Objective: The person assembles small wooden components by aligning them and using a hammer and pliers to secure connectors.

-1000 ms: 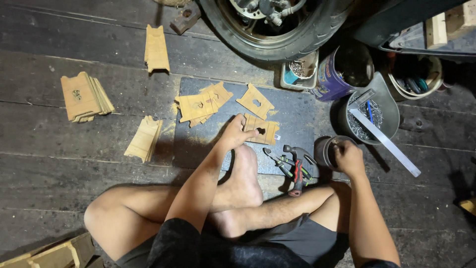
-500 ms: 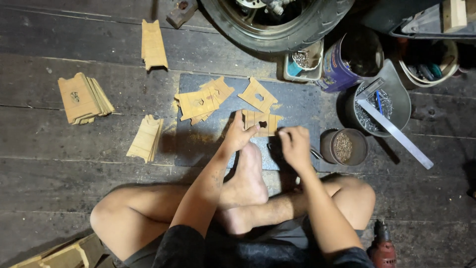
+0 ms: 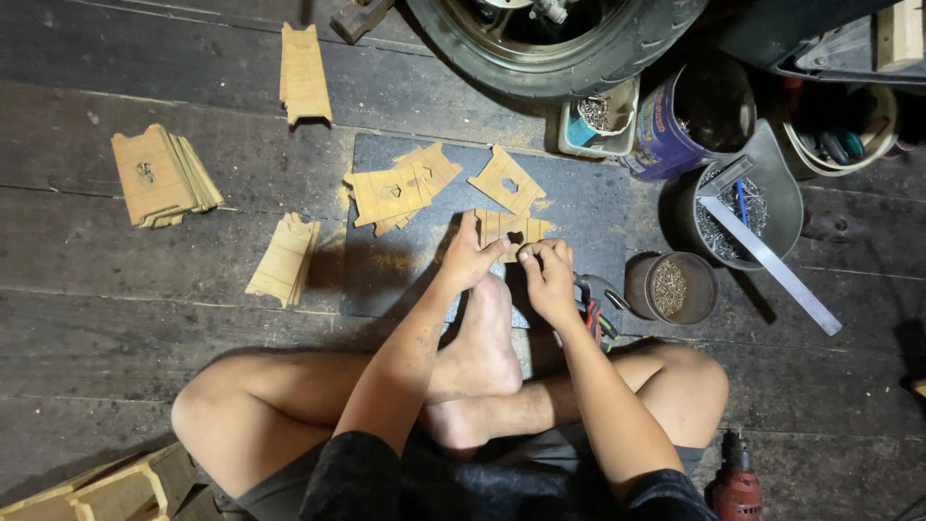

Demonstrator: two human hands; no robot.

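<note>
— Wooden piece (image 3: 511,228) lies on the dark mat (image 3: 386,280), pinned flat by the left hand (image 3: 470,259).
— And the right hand (image 3: 548,280)?
— Fingers pinched narrow at its hole, maybe holding a nail from the tin (image 3: 670,287) beside the mat.

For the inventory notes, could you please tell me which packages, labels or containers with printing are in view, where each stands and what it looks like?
Purple can: right of the tyre, round, open, with a printed yellow band.
White tub: left of the can, squarish, with small hardware and a blue piece inside.
Brown tin: right of the right hand, round, unlabelled, holding nails.
No signs or screens.
</note>
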